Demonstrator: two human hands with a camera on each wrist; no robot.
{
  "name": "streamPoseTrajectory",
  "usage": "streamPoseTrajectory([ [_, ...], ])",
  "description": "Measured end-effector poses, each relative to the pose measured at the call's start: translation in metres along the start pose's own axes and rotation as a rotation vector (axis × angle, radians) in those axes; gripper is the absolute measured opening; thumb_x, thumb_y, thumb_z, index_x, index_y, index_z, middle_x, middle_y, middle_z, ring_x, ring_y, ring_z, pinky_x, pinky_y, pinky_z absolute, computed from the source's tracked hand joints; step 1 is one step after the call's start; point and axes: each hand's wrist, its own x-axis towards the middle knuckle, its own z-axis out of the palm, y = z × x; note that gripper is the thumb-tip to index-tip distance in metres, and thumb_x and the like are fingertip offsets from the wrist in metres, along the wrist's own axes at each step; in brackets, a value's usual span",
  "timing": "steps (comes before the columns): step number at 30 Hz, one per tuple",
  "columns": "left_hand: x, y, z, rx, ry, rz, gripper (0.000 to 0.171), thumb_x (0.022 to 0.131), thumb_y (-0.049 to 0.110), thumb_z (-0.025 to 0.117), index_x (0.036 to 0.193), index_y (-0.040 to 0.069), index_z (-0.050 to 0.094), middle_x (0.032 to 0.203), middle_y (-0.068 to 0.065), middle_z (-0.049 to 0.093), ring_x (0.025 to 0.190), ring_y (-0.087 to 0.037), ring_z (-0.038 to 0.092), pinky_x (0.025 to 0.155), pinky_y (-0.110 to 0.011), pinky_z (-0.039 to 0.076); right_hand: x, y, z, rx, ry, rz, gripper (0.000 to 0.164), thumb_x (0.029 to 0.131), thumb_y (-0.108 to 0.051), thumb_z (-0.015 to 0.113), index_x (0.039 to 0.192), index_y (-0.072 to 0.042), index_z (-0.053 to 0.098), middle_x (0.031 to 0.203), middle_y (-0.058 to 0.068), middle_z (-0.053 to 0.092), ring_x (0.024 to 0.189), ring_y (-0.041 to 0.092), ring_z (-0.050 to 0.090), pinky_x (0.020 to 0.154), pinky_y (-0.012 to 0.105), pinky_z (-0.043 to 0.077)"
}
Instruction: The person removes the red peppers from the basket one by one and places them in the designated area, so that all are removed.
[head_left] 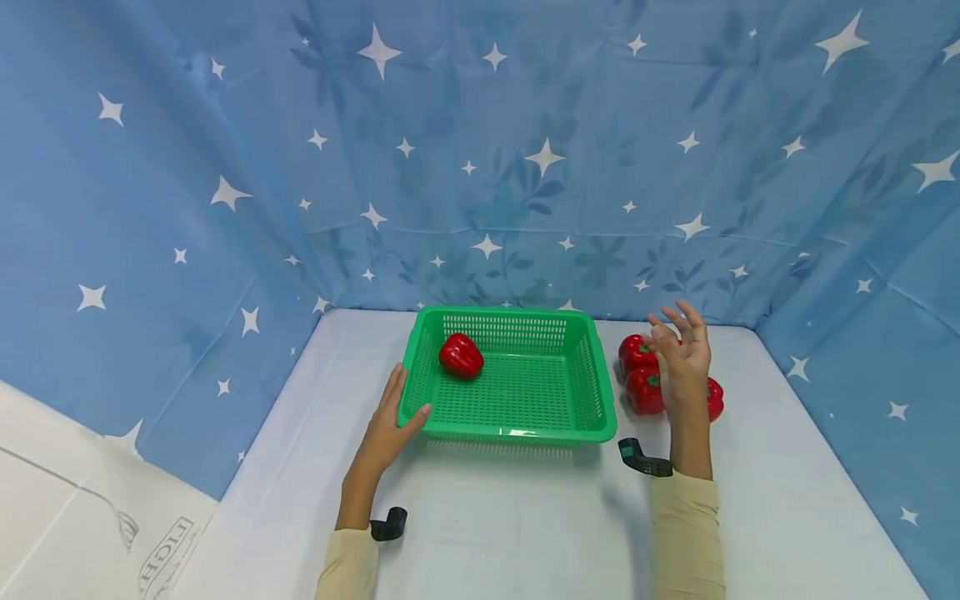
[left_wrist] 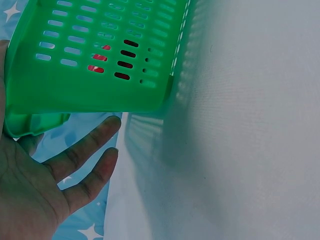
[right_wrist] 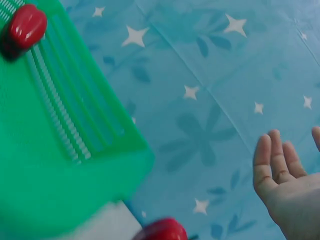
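Note:
My left hand [head_left: 386,429] rests at the near left corner of a green plastic basket [head_left: 510,432], thumb by the rim. In the left wrist view two fingers [left_wrist: 92,175] stretch out beside the slotted wall. A red bell pepper [head_left: 461,357] lies inside the basket, toward its left end. My right hand [head_left: 684,358] is raised over the red bell peppers [head_left: 645,390] to the right of the basket, its fingers spread and holding nothing. It partly covers those peppers. The right wrist view shows its fingers [right_wrist: 277,160] away from the basket, with part of a pepper [right_wrist: 162,230] low in view.
A white table [head_left: 510,525] carries the basket and peppers. Blue cloth [head_left: 480,183] with white stars hangs behind and along both sides. White printed material [head_left: 82,508] lies at the lower left.

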Motion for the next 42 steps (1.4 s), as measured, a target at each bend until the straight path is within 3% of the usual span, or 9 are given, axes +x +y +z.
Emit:
streamPoseTrajectory([
  [7,0.0,0.001,-0.001,-0.001,0.002,0.004,0.084,0.094,0.052,0.057,0.159,0.022,0.012,0.166,0.003,0.005,0.153,-0.026,0.01,0.116,-0.061,0.022,0.016,0.013,0.033,-0.023,-0.277,0.082,0.055,0.098,-0.005,0.052,0.149,-0.009,0.032,0.147,0.02,0.034,0.13,0.03,0.05,0.096,0.031,0.053],
  [14,0.0,0.0,0.001,-0.012,0.006,0.004,0.084,0.094,0.053,0.057,0.159,0.023,0.012,0.166,0.002,0.006,0.152,-0.027,0.01,0.115,-0.062,0.022,0.023,0.027,0.067,-0.077,-0.482,0.19,0.056,0.102,-0.001,0.044,0.153,-0.01,0.025,0.144,0.008,0.04,0.139,0.035,0.041,0.101,0.037,0.049],
  [17,-0.001,-0.001,0.001,-0.015,0.004,0.002,0.085,0.094,0.054,0.057,0.159,0.023,0.012,0.166,0.003,0.005,0.153,-0.027,0.01,0.115,-0.062,0.023,0.021,0.029,0.08,-0.089,-0.548,0.225,0.056,0.102,-0.001,0.042,0.154,-0.008,0.022,0.146,0.01,0.037,0.141,0.038,0.037,0.1,0.036,0.05],
  [21,-0.001,-0.002,0.0,-0.01,0.005,0.008,0.085,0.094,0.054,0.057,0.159,0.023,0.012,0.166,0.006,0.004,0.153,-0.027,0.01,0.116,-0.061,0.022,0.019,0.031,0.098,-0.11,-0.588,0.262,0.057,0.102,-0.003,0.045,0.154,-0.007,0.022,0.149,0.016,0.033,0.141,0.039,0.036,0.1,0.035,0.051],
  [30,-0.001,-0.003,-0.001,-0.013,0.005,0.005,0.085,0.094,0.054,0.057,0.159,0.024,0.012,0.166,0.006,0.004,0.153,-0.026,0.009,0.116,-0.061,0.022,0.026,0.062,0.117,-0.121,-0.62,0.34,0.06,0.1,-0.007,0.051,0.154,-0.013,0.025,0.154,0.021,0.028,0.142,0.041,0.033,0.111,0.061,0.032],
  [34,-0.002,-0.002,-0.001,-0.013,0.007,0.005,0.085,0.094,0.053,0.058,0.159,0.023,0.012,0.166,0.003,0.006,0.153,-0.027,0.01,0.115,-0.062,0.023,0.028,0.075,0.126,-0.161,-0.635,0.374,0.061,0.099,-0.011,0.057,0.152,-0.016,0.029,0.154,0.018,0.031,0.141,0.039,0.035,0.111,0.06,0.034],
  [42,-0.001,-0.001,0.0,-0.015,0.008,0.021,0.085,0.094,0.053,0.058,0.159,0.021,0.013,0.166,0.005,0.005,0.152,-0.026,0.011,0.115,-0.061,0.023,0.03,0.091,0.144,-0.243,-0.64,0.444,0.066,0.095,-0.015,0.064,0.152,-0.015,0.03,0.156,0.022,0.026,0.137,0.041,0.04,0.109,0.059,0.036],
])
